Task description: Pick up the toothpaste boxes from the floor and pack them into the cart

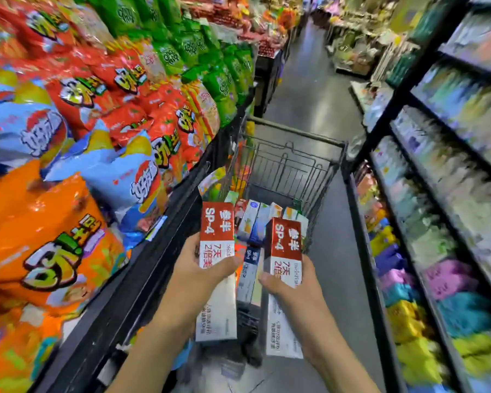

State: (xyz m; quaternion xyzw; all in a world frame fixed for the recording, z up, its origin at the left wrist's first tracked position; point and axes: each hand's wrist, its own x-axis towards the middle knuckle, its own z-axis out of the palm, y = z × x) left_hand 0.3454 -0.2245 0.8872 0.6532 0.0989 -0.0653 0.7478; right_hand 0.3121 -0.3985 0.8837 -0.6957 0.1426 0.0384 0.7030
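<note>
As held, boxes [216, 268] lengthwise, cartward.

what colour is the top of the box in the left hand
Red top with white lettering, seen in the head view.

right shelf goods [448, 171] blurred, forearms cropped

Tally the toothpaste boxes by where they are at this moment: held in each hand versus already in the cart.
Red-and-white box in left hand: 1
Red-and-white box in right hand: 1
Boxes in the cart: at least 6, pile partly hidden
Total: at least 8
</note>
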